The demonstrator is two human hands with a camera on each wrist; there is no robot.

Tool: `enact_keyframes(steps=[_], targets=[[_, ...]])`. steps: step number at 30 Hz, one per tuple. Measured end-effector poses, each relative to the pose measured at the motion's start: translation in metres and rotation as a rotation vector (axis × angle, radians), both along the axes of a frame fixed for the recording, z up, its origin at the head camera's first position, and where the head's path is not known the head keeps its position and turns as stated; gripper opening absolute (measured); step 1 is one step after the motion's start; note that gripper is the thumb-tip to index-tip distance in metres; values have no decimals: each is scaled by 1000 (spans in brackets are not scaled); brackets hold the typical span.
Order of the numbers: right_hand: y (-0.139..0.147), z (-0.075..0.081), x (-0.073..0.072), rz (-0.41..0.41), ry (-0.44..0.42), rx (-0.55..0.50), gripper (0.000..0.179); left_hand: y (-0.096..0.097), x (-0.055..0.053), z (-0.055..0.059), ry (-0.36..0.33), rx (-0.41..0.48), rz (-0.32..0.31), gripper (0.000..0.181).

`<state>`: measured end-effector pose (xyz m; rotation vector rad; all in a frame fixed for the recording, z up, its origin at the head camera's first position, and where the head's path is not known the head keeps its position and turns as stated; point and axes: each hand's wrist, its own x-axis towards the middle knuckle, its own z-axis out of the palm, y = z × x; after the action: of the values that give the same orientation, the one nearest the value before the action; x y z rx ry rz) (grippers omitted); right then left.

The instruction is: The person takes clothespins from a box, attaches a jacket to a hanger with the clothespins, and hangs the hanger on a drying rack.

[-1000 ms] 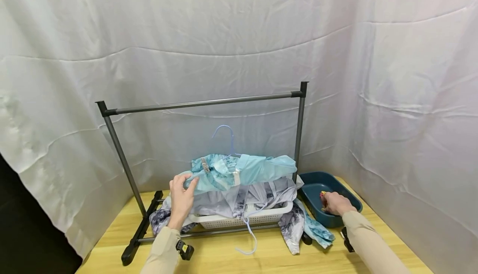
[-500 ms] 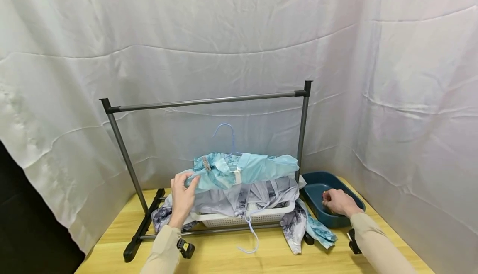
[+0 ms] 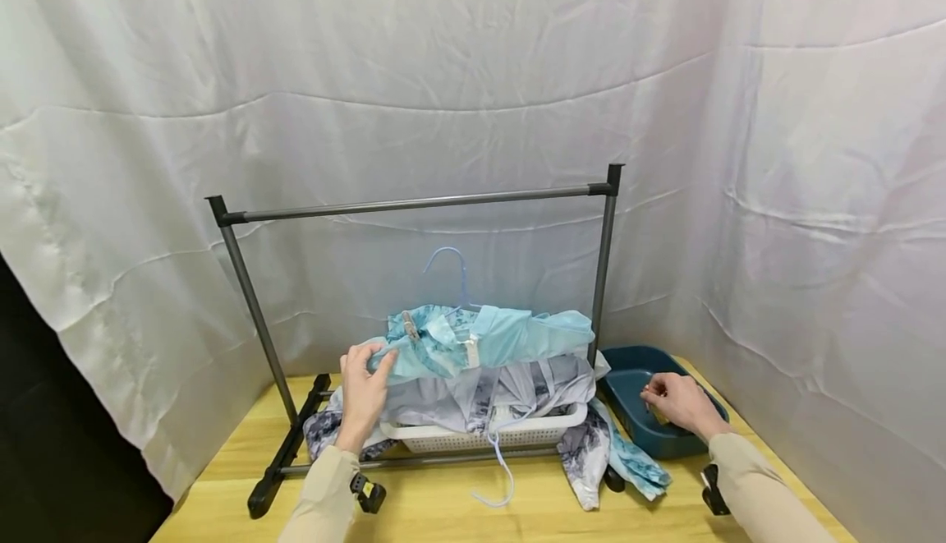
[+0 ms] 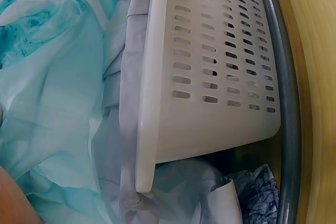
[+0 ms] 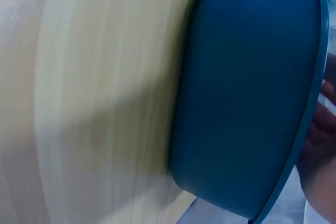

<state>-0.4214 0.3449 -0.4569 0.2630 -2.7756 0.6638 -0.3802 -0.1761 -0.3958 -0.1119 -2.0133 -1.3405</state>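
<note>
In the head view my left hand [image 3: 364, 387] pinches the left end of a light blue tie-dye garment [image 3: 528, 338] between thumb and fingers. A pale blue hanger [image 3: 463, 276] sticks up out of this garment, and a brownish clip [image 3: 410, 326] sits on its left part. My right hand [image 3: 683, 402] is over the dark teal basin [image 3: 646, 356], fingertips together on a small orange-red thing, mostly hidden; I cannot tell its kind. In the right wrist view the basin's outer wall [image 5: 247, 93] covers most of that hand.
Under the blue garment, a grey-white garment [image 3: 436, 403] drapes over a white perforated basket [image 3: 480, 441]. A second hanger hook [image 3: 508, 477] hangs over the basket's front. The metal rack [image 3: 421, 203] frames them. Sleeve ends [image 3: 641, 469] lie on the wooden table [image 3: 429, 510] beside the basin.
The right hand has turned and drawn slightly back over the basin; the red and yellow thing at its fingertips shows less. The left hand keeps its hold. The head view has shifted a little.
</note>
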Motion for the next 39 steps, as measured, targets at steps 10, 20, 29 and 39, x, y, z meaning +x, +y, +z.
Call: enact_keyframes(steps=[10,20,29,39], targets=[[-2,16,0,80,115,-78,6,-2,-3,3,-3,-25,18,24],[-30,42,11,142,317,-129,13,-4,-4,-1,-2,-10,25,21],[-63,61,19,245,357,-192,12,-9,-4,3,-23,-25,45,22],[-91,76,25,311,339,-317,10,-8,-2,4,-7,-29,34,23]])
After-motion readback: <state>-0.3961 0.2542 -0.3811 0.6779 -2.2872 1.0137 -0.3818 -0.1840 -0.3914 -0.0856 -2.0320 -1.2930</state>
